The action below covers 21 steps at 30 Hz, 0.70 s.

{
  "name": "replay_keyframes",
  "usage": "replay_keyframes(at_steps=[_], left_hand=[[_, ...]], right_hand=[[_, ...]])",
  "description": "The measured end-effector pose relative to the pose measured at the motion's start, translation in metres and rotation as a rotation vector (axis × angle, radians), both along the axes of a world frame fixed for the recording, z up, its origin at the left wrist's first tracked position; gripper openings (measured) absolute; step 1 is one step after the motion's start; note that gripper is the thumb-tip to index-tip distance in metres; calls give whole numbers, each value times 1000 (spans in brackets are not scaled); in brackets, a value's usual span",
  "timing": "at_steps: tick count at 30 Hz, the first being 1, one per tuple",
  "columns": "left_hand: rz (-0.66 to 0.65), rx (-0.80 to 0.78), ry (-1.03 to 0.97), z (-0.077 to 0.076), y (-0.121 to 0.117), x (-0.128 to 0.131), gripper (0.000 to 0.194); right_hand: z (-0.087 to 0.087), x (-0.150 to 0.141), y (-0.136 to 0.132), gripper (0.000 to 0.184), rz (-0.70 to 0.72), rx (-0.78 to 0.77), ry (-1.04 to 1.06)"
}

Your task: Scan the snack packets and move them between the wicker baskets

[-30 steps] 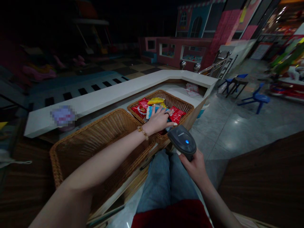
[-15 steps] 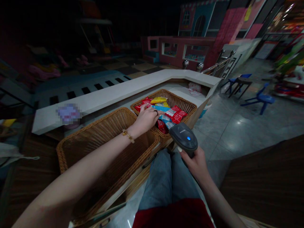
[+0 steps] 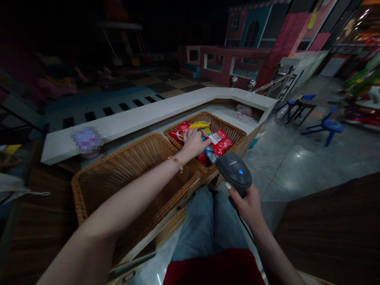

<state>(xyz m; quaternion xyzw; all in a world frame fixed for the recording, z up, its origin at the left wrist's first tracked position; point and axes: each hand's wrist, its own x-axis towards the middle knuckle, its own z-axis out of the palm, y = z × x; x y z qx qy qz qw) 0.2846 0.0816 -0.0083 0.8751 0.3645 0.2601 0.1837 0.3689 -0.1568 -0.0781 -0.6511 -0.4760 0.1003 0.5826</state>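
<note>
My left hand (image 3: 196,141) reaches into the far wicker basket (image 3: 241,136), fingers bent down around a blue snack packet (image 3: 204,137) that is mostly hidden beneath it. Touching or close to that hand are a red snack packet (image 3: 222,143) on the right, more red packets (image 3: 181,128) on the left and a yellow packet (image 3: 199,124) behind. In my right hand (image 3: 247,204) is a dark grey barcode scanner (image 3: 233,168) with a lit blue light. Its front end is at the basket's near edge.
A larger wicker basket (image 3: 118,158) stands under my left forearm. Behind both runs a raised white counter ledge (image 3: 166,109), with a blurred purple item (image 3: 86,139) on its left. Crumpled paper (image 3: 245,112) lies in the shelf corner. Blue chairs (image 3: 331,126) stand on the floor at right.
My left hand has shifted slightly right and its fingers have curled down around the blue packet. The scanner in my right hand has moved a little right.
</note>
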Motion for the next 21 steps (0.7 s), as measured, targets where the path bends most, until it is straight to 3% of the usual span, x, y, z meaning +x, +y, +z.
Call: replay_keyframes(at_steps=[4,7,13,21], left_hand=[[-117,-265,-361,6,0,-29,5],[-107,-426,-518,13,-7,-60,5],[17,-388,-575,19,-17,-104,7],[4,-423,-557,11,-12,-107,10]], right_hand=[[5,0,2,22,12,-20,45],[9,-5,4,26,112,-80,110],[18,-17,7,24,160,-136,36],[38,-26,21,12,154,-74,-118]])
